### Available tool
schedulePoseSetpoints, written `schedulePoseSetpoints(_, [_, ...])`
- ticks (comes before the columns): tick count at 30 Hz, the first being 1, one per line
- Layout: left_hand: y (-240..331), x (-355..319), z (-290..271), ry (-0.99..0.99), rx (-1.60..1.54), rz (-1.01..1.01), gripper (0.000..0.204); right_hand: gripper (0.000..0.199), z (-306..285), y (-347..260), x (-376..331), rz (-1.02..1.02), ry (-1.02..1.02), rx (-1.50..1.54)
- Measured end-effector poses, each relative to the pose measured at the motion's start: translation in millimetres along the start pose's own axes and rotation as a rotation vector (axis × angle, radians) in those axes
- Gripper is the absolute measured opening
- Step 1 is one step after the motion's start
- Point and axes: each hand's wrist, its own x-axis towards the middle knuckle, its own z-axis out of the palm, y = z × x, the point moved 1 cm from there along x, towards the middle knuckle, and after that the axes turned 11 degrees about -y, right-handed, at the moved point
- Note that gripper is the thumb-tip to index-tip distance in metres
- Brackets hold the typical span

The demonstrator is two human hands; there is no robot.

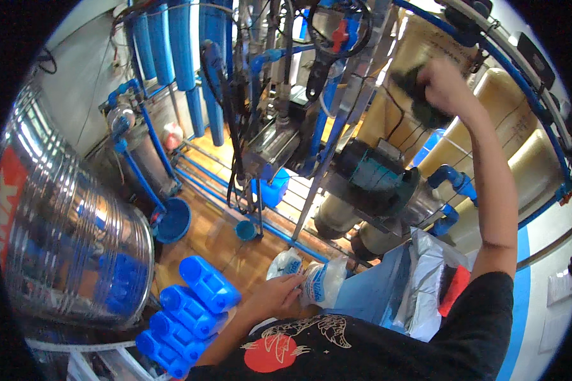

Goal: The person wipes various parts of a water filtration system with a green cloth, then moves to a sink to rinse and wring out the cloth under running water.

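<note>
Low in the middle, my left hand (278,297) has its fingers closed on a crumpled clear plastic bag (324,282) with blue print. Part of the plastic shows on either side of the fingers. My right arm reaches up at the right, and my right hand (446,87) is bent with curled fingers at a dark, blurred object (421,96). That object is in front of a tall beige tank (435,47); its kind cannot be made out, nor whether it is held or only touched.
Blue jugs (200,311) stand at lower left beside a large ribbed steel tank (76,235). A blue basin (173,222) sits on the floor. Ahead are a metal frame with blue pipes and a pump motor (372,171). Silvery plastic packaging (429,286) lies near my right arm.
</note>
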Motion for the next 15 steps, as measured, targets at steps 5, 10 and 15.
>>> schedulePoseSetpoints(5, [2, -22, 18, -0.091, 0.010, -0.169, 0.034, 0.031, 76, -93, -41, -0.558, -0.758, 0.742])
schedulePoseSetpoints(10, [9, -44, 31, -0.151, 0.045, -0.336, 0.030, 0.036, 146, -161, -30, -0.603, -0.785, 0.954])
schedulePoseSetpoints(15, [8, -63, 28, -0.149, 0.023, -0.381, 0.040, 0.036, 159, -183, 7, -0.352, -0.218, 1.075])
